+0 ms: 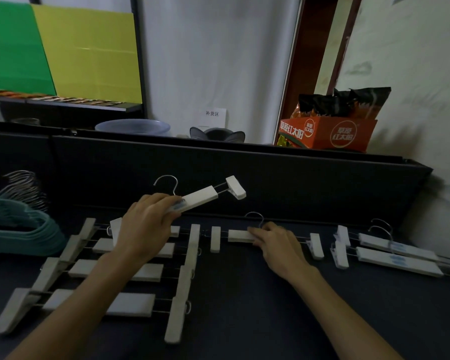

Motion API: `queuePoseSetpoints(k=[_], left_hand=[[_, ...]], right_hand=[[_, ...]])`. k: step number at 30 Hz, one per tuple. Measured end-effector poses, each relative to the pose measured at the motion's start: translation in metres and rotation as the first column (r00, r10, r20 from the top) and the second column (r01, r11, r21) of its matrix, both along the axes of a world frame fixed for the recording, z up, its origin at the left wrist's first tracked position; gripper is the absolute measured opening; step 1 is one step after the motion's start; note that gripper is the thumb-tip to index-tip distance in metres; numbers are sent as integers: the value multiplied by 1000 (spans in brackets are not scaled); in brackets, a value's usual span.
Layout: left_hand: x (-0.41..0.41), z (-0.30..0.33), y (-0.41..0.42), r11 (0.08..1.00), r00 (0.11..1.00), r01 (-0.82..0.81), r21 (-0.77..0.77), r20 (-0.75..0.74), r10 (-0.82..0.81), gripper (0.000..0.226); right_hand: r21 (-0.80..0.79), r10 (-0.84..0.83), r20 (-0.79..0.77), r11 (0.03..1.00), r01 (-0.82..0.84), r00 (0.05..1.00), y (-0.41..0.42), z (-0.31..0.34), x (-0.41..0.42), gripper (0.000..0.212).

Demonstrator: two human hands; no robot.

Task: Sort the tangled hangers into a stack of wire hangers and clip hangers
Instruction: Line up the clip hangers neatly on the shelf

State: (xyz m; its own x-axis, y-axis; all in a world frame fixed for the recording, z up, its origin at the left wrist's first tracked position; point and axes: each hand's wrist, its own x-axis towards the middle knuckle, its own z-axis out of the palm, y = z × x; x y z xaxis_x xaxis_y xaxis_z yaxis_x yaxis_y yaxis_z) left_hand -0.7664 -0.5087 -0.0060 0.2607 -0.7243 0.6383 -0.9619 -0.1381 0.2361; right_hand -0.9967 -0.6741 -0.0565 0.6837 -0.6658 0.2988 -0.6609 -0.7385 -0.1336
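1. Fingers [166,203] of my left hand [146,224] are curled tight around the white bar of a clip hanger [205,194], lifting it clear of the dark table [244,294]; its right end tilts up and away from me, metal hook above my knuckles.
2. Over on the other side, my right hand [278,245] lies flat on a second clip hanger [240,236], fingertips [255,233] pressed together on its white bar just below the hook. That hanger lies on the table, one clip left of my hand and one clip right of it.
3. Under my left forearm I see a row of clip hangers [89,279] lying side by side on the table, bars roughly parallel, long white clips at both ends, some overlapping.
4. Far right, two more clip hangers [395,255] lie one just behind the other, hooks pointing away from me; the right ends blur out at the frame edge.
5. Far left, a pile of teal hangers [18,229] lies on the table, metal hooks fanned up behind it. I cannot tell how many.
6. Behind the table's raised dark back panel [218,172]: a bluish bowl [133,127], a small grey dish [217,135], a white label card [213,116] and an orange carton [327,133] stuffed with snack bags.
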Motion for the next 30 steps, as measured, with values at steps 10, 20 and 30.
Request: queuePoseSetpoints(k=[10, 20, 30], left_hand=[[-52, 13, -11, 1000, 1000, 26, 17, 17, -26, 35], [-147, -1, -29, 983, 987, 160, 95, -14, -159, 38], [-188, -29, -46, 897, 969, 231, 378, -7, -247, 48]], right_hand=[[-103, -8, 76, 995, 16, 997, 24, 24, -52, 50], [-149, -127, 251, 974, 168, 960, 16, 37, -180, 40], [-88, -173, 296, 974, 207, 940, 20, 24, -225, 35]])
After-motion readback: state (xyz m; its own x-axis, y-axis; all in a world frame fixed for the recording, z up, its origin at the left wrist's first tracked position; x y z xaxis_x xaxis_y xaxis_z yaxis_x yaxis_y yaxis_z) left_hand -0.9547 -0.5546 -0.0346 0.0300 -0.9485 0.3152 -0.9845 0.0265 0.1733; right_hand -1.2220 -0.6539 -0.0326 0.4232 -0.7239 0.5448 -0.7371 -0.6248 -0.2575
